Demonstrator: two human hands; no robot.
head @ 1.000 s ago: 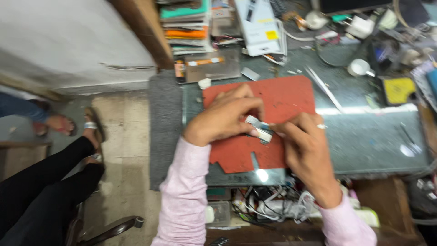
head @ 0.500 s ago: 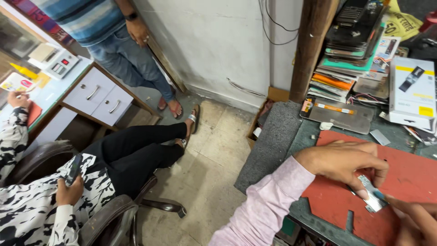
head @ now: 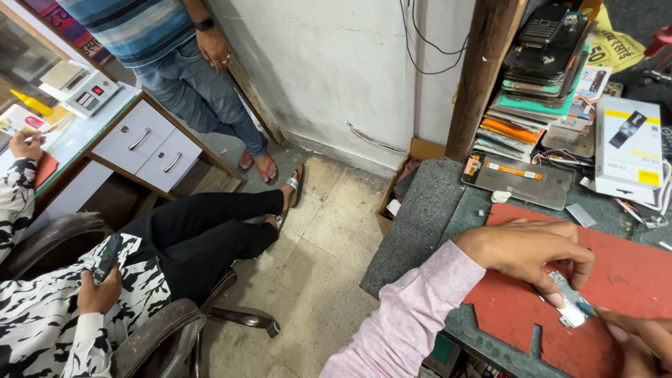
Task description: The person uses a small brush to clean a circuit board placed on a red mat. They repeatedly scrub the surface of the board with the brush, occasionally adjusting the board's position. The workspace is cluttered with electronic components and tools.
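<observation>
My left hand [head: 532,253], in a pale pink sleeve, rests over a red work mat [head: 630,280] and pinches a small silvery metal part [head: 570,299] between thumb and fingers. My right hand [head: 640,339] shows only partly at the bottom right corner, its fingertips touching the lower end of the same part. The mat lies on a grey-green bench top [head: 476,210]. What the right hand's fingers grip beyond the part's tip is hidden by the frame edge.
A phone display panel [head: 518,180] lies behind the mat, beside a pile of phones and boxes [head: 546,70] and a white box [head: 628,148]. A wooden post [head: 483,70] stands at the bench corner. A seated person [head: 140,273] holds a phone at left; another person [head: 182,63] stands by a drawer counter [head: 140,143].
The camera has swung left from looking straight down at the mat to the floor and the people. My hands stay on the small part, now at the lower right.
</observation>
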